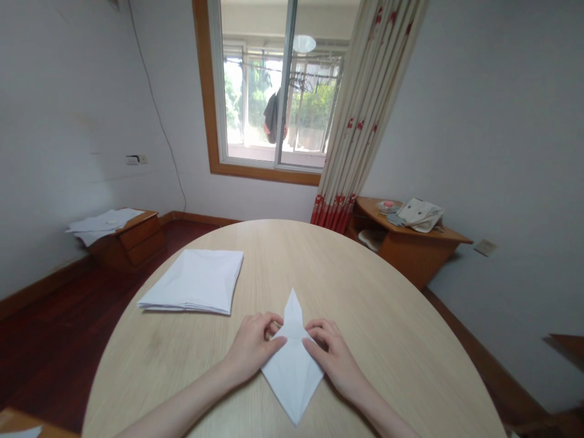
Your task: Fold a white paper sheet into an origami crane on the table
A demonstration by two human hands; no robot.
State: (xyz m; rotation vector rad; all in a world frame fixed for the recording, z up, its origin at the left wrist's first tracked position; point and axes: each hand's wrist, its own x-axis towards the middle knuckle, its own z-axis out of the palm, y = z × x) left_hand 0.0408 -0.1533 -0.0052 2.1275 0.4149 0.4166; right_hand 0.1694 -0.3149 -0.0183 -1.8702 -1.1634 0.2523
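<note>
One kite-shaped piece of folded white paper (294,380), gripped from both sides

The bare left hand (253,348) closes thumb and fingers on the paper's left edge; the bare right hand (335,358) does the same on its right. Both thumbs lie on top; whether the fingertips reach underneath I cannot tell. The piece sits at the lower centre of the frame, directly between the hands, its long axis running up and down the picture, narrow tip upward, broad point toward the bottom. Neither hand is nearer; both touch it.

Beneath is one round, pale wood-grain table (365,286). Left of centre on it lies one stack of square white paper (196,280), apart from both hands, its sheets too close to count. Farther out: one brown wooden cabinet (143,243) at left, with two drawer fronts; one brown wooden corner shelf (404,255) at right; one cream-and-red curtain (360,121) at upper centre.
</note>
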